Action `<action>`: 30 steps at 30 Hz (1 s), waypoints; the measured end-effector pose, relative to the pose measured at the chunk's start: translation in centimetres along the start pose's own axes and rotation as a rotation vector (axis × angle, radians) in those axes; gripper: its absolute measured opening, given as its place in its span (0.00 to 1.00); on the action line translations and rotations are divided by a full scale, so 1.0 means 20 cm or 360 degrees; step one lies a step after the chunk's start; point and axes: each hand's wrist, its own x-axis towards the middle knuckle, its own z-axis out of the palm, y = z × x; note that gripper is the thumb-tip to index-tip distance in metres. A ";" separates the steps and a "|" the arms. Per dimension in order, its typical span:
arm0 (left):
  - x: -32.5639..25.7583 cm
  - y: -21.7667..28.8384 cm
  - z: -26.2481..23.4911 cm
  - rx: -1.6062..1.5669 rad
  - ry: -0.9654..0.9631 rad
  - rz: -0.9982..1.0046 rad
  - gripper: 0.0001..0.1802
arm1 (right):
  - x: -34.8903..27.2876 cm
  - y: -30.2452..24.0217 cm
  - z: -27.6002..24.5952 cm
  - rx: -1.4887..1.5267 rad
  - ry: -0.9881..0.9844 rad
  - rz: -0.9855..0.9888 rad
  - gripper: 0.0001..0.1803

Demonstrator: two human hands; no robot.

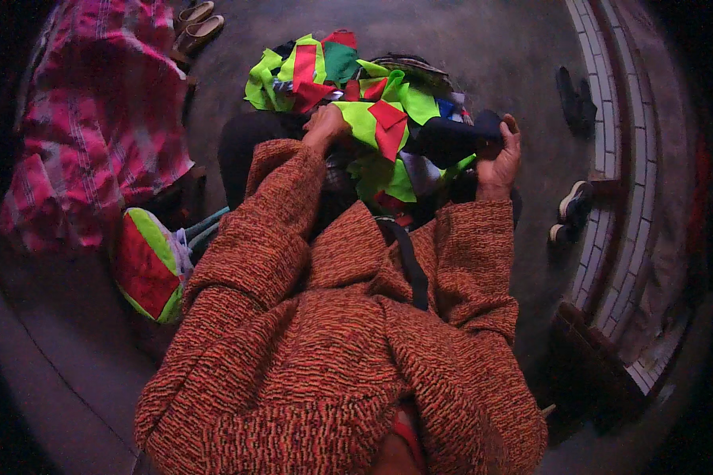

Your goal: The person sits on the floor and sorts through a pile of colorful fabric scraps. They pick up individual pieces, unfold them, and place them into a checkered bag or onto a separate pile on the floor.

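My left hand (327, 127) is closed on the near-left edge of a neon yellow-green cloth piece (355, 121). A folded red patch (388, 127) lies on that piece, toward its right end. Off to the right, my right hand (499, 162) grips the end of a dark navy cloth (451, 138), its thumb and fingers around the fabric. The navy cloth stretches left to the yellow-green piece; whether the two are joined I cannot tell. Beneath and beyond both hands lies a heap of scraps (297, 71) in yellow-green, red, green, white and blue.
A pink plaid cloth (95, 134) drapes over something at the left. Near it sits a red and yellow-green bundle (150, 265). Tan shoes (200, 33) rest at the far left. Dark shoes (576, 202) stand by a white-tiled step (602, 134) on the right, with dark footwear (576, 99) farther off.
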 end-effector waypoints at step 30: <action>-0.60 0.28 -0.18 -0.2380 -0.0884 0.0979 0.24 | -0.42 0.14 0.26 -0.0869 -0.0912 -0.0393 0.05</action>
